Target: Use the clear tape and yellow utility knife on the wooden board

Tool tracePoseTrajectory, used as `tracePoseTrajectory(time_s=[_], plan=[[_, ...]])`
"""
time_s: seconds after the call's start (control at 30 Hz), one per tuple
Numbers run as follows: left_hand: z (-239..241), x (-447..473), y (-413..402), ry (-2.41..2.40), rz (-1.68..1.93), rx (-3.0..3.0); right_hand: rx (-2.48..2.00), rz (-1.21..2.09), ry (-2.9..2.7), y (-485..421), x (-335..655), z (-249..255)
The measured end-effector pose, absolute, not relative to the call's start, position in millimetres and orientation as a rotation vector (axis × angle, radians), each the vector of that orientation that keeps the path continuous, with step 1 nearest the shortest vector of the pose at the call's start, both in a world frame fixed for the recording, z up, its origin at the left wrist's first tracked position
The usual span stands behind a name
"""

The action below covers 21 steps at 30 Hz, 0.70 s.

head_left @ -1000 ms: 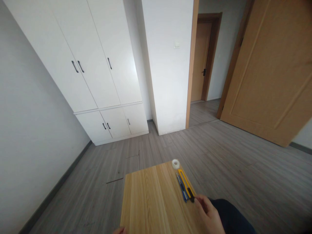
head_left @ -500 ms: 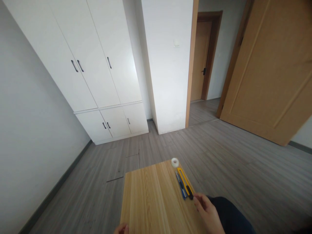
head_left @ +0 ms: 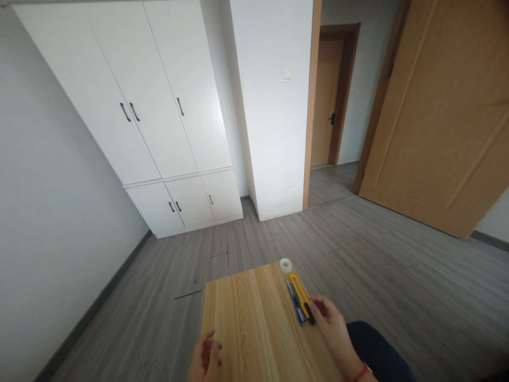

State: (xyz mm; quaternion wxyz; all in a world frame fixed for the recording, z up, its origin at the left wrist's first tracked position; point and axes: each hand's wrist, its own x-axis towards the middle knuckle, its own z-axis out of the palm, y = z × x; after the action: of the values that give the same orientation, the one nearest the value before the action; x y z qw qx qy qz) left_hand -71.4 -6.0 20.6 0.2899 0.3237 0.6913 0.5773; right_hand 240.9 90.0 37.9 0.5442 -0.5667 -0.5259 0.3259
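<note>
Yellow plastic marks the box cutter [head_left: 301, 298], which lies flat along the right edge of the worktop [head_left: 246, 323]. Its long axis runs from the far right corner back toward the person, slanting a little to the right as it comes nearer, and its black end is the near one. Just beside it on the left, parallel and touching or almost touching, lie blue pens [head_left: 296, 303], pointing the same way. A small roll of clear tape [head_left: 285, 265] sits flat at the far right corner, just beyond the far tip of the cutter.

The right hand [head_left: 333, 333] reaches in from the near right, palm down and low over the worktop's right edge. Its fingertips [head_left: 314, 306] rest at the black near end of the cutter, curled loosely toward it; the grip is narrow, but whether the fingers actually pinch the cutter cannot be told. A red band shows at the wrist, and a dark trouser leg lies just right of the hand, below the worktop edge.

The left hand [head_left: 205, 359] hovers near the worktop's near left corner, palm turned inward and fingers loosely spread and bent, holding nothing, well apart from the cutter.

Pale wood grain runs lengthwise across the worktop. Grey plank floor [head_left: 159, 297] surrounds it, with a white cupboard [head_left: 159, 106] and an open wooden door [head_left: 441, 116] beyond.
</note>
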Motion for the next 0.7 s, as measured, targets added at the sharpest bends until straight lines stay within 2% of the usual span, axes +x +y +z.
tracePoseTrajectory(time_s=[0.1,0.3,0.47,0.7], plan=[[48.8,-66.9,18.0,1.796,1.405,1.004,-1.316,0.727,-1.329,117.2,235.7,59.8],[94.4,-47.7,69.1,1.724,1.463,1.100,-1.359,0.719,-1.476,186.3,226.2,78.8],[92.1,-39.8,99.8,1.708,1.415,1.109,-1.514,0.716,-1.659,226.0,211.0,61.6],[81.1,-38.4,115.3,1.704,1.345,1.095,-1.682,0.697,-1.858,237.5,193.1,35.3]])
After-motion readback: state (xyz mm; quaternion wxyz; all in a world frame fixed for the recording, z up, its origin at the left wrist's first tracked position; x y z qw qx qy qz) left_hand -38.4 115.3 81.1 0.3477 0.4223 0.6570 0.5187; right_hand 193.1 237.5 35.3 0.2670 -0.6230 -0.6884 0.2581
